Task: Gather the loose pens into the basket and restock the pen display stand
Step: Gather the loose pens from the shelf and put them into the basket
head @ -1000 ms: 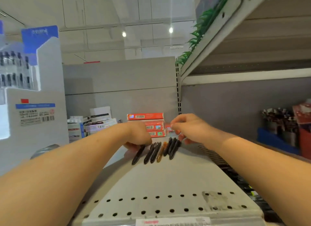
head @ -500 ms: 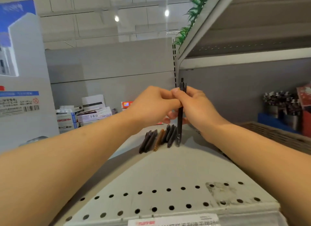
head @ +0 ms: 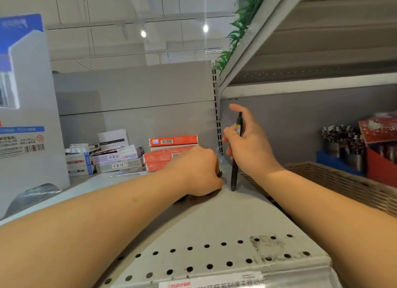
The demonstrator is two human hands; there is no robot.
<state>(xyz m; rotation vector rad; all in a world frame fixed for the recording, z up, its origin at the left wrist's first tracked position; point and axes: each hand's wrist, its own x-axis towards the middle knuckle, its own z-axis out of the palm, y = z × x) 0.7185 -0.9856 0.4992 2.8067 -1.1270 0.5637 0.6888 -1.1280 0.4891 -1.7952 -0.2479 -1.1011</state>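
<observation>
My right hand holds a black pen upright, its tip resting on the grey shelf. My left hand lies fist-like on the shelf, covering the loose pens; only a dark tip shows at its knuckles, and whether it grips them is unclear. A woven basket stands on the shelf to the right of my right forearm. The white and blue pen display stand rises at the far left.
Stacked red boxes and white boxes sit behind my hands against the back panel. Cups of pens and a red box stand at the far right. An upper shelf overhangs.
My hands have separated: the left dropped from the upright pen down onto the row of loose pens and covers them, while the right keeps the black pen standing.
</observation>
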